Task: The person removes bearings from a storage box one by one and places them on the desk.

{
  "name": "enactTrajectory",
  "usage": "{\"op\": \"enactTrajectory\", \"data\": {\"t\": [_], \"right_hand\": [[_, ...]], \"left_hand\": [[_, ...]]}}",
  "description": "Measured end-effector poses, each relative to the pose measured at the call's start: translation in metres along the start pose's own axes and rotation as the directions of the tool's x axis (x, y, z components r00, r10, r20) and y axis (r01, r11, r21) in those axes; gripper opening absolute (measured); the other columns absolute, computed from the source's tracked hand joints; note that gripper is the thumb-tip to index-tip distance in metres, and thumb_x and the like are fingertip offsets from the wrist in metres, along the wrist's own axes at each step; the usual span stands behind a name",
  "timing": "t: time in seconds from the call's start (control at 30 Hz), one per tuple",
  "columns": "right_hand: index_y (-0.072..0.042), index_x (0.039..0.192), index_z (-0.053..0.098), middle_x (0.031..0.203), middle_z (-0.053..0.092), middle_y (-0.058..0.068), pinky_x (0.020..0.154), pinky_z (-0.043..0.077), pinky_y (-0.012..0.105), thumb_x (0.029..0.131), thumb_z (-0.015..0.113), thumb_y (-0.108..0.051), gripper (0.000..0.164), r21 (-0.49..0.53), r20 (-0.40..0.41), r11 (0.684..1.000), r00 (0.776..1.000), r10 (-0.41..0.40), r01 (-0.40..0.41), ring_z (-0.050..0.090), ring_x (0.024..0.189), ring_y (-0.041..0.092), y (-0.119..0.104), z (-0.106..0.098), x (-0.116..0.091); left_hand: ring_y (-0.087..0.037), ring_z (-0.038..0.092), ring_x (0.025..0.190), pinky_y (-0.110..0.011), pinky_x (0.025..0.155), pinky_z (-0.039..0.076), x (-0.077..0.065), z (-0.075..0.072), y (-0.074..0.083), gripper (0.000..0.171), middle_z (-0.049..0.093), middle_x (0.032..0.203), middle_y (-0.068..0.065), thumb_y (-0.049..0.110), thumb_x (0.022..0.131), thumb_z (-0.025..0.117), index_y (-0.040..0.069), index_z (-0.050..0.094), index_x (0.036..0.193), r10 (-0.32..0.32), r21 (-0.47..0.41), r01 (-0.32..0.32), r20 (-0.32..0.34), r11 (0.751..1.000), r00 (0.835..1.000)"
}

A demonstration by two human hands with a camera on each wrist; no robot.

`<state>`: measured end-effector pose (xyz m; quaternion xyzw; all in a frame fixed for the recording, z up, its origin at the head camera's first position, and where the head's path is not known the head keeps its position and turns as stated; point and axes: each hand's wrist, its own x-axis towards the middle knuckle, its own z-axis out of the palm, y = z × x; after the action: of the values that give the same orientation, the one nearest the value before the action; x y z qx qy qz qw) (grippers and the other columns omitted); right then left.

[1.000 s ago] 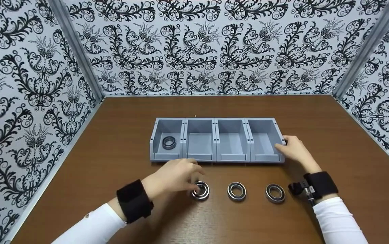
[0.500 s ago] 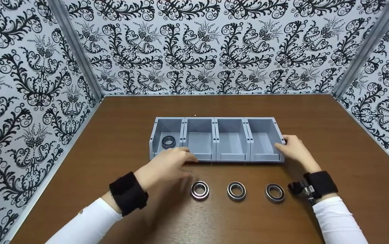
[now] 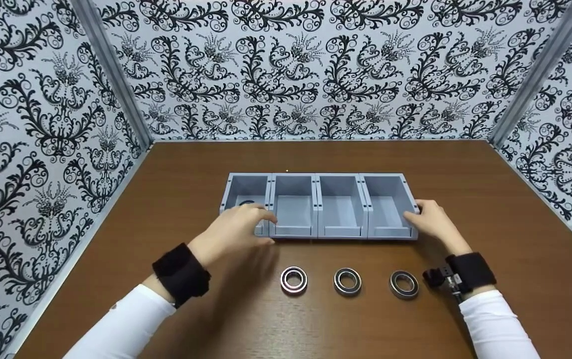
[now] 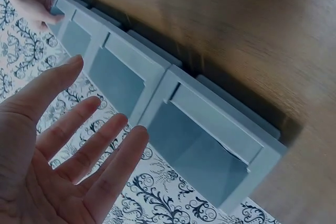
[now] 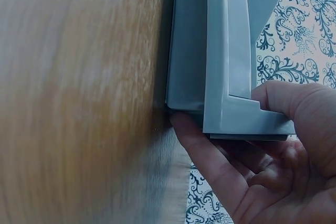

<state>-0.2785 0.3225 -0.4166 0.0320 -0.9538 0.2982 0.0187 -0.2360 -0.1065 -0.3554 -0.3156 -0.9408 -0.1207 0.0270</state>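
A row of grey storage bins [image 3: 343, 231] stands joined side by side on the table. My left hand [image 3: 236, 224] hovers over the front of the leftmost bin, fingers spread and holding nothing; its palm shows bare in the left wrist view. Behind that hand, only a dark sliver of a bearing [image 3: 247, 202] shows inside the bin. My right hand [image 3: 433, 219] grips the row's right end, thumb over the side wall and fingers underneath and outside, as the right wrist view shows. The other bins hold nothing.
Three ball bearings lie in a line before the bins: a shiny one [image 3: 284, 281] at left, a dark-faced one [image 3: 338, 283] in the middle and another [image 3: 394, 286] at right. Patterned panels [image 3: 315, 75] wall the brown table [image 3: 116, 224] at the back and sides.
My left hand has moved from above the left bearing on the table, back and leftward to the leftmost bin, now covering most of the bearing inside. My right hand stays at the bins' right end.
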Motion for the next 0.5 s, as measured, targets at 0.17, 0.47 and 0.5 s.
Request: {"op": "enactTrajectory", "data": {"t": [0.17, 0.47, 0.5], "right_hand": [[0.006, 0.116, 0.056, 0.104, 0.064, 0.027, 0.066, 0.046, 0.027, 0.085, 0.052, -0.019, 0.041, 0.005, 0.001, 1.0, 1.0, 0.008, -0.008, 0.063, 0.082, 0.023, 0.001, 0.0, 0.0], [0.007, 0.118, 0.055, 0.105, 0.064, 0.028, 0.066, 0.046, 0.026, 0.086, 0.052, -0.02, 0.042, 0.012, 0.011, 1.0, 1.0, 0.016, -0.016, 0.063, 0.083, 0.025, 0.001, 0.001, 0.001], [0.007, 0.118, 0.055, 0.105, 0.064, 0.028, 0.066, 0.046, 0.026, 0.086, 0.052, -0.02, 0.042, 0.013, 0.011, 1.0, 1.0, 0.015, -0.015, 0.063, 0.083, 0.025, 0.001, 0.001, 0.001]], "left_hand": [[-0.019, 0.061, 0.105, -0.038, 0.086, 0.049, 0.001, -0.001, -0.009, 0.039, 0.063, 0.115, 0.002, 0.035, 0.075, 0.072, 0.02, 0.065, 0.111, -0.023, 0.0, 0.023, -0.01, 1.0, 1.0], [-0.017, 0.059, 0.09, -0.039, 0.075, 0.05, 0.005, -0.003, -0.023, 0.039, 0.065, 0.103, -0.002, 0.034, 0.074, 0.073, 0.02, 0.066, 0.11, -0.085, 0.027, 0.087, -0.055, 0.996, 0.995], [-0.018, 0.059, 0.092, -0.04, 0.077, 0.05, 0.006, -0.003, -0.024, 0.04, 0.065, 0.103, -0.002, 0.034, 0.074, 0.073, 0.02, 0.066, 0.11, -0.093, 0.026, 0.094, -0.059, 0.995, 0.994]]}}
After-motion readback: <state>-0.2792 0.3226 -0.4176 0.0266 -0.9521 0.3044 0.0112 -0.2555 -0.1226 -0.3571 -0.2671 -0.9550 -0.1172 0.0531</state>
